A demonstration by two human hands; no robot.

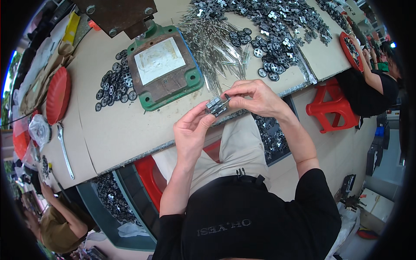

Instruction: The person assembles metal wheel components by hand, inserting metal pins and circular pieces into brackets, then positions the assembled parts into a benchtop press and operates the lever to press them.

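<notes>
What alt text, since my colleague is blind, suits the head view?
A person's left hand holds a small silver-and-black part, the right hand pinching its end, over a worktable. Beyond lie a green-based machine, black wheels, thin metal rods and small dark pieces.

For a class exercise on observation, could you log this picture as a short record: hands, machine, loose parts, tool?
Left hand: pinches a block of small grey parts; hand at
Right hand: pinches a small black piece
Machine: green base with white pad
Loose parts: black wheels left of the base; thin metal rods right of it
Tool: wrench near a red dish
</notes>
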